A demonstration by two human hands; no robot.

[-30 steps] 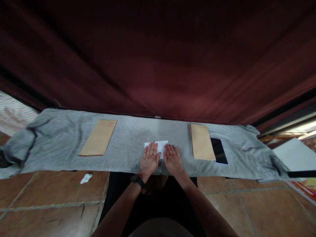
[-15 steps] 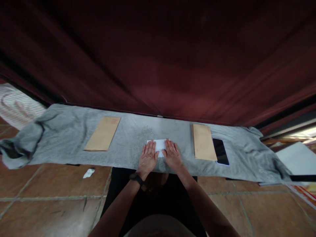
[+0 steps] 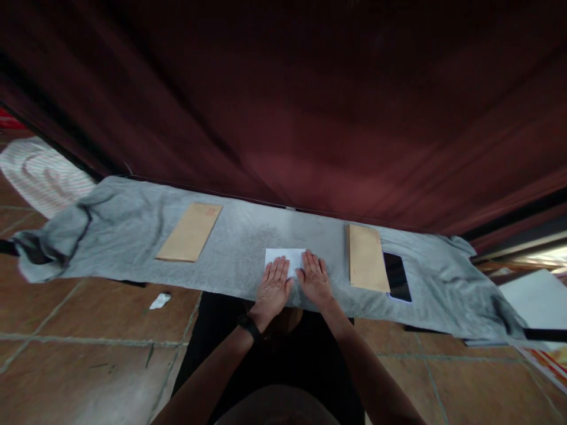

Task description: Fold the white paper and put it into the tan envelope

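Note:
A small white sheet of paper (image 3: 286,255) lies flat on the grey cloth (image 3: 248,227) in front of me. My left hand (image 3: 273,286) rests on its lower left part, fingers stretched out and flat. On its right edge lies my right hand (image 3: 314,280), also flat with the fingers extended. Both palms face down, and they partly cover the paper's near side. Off to the left is a brown envelope (image 3: 190,232). To the right sits a stack of brown envelopes (image 3: 367,258), with a dark-screened phone (image 3: 397,276) beside it, slightly overlapped by the stack.
A dark red curtain-like fabric (image 3: 283,130) rises behind the cloth. Striped fabric (image 3: 46,174) hangs at the far left. A crumpled white scrap (image 3: 160,301) lies on the tiled floor (image 3: 88,366). A white board (image 3: 534,298) is at the far right.
My left hand has slid a little toward me and right, uncovering more of the paper's left side. My right hand has shifted slightly right. The view has tilted a little.

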